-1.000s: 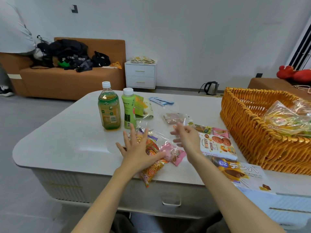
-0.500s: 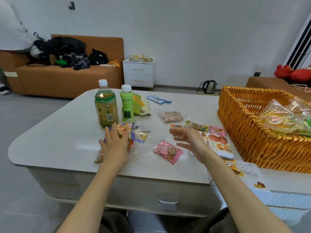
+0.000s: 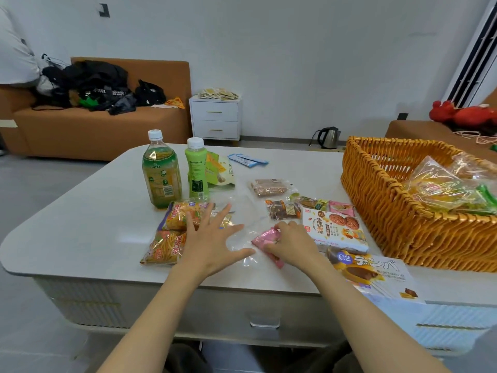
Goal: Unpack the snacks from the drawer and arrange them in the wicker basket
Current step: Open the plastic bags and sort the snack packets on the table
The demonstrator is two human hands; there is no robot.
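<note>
Left hand [image 3: 212, 238]: fingers spread flat, covering part of the orange stick-snack packets [image 3: 164, 246] on the desk [image 3: 88, 224]. Right hand [image 3: 293, 243]: fingers curled on the pink packet [image 3: 265, 236], which is half hidden. Just right of it, the cookie box [image 3: 336, 230]. Farther back, a tea bottle [image 3: 161, 170]. The wicker basket [image 3: 376, 184] is cut off at the frame edge and holds bagged snacks [image 3: 441, 187].

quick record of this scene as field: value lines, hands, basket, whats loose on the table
left hand: fingers spread flat, over the clear wrapper and orange snack packs
right hand: fingers curled on the pink packet
wicker basket: right side of the table, holds clear-wrapped snacks
bottles: two, upright, capped, behind the snack packs
loose on table: cookie box, blue sachets, several small packets
</note>
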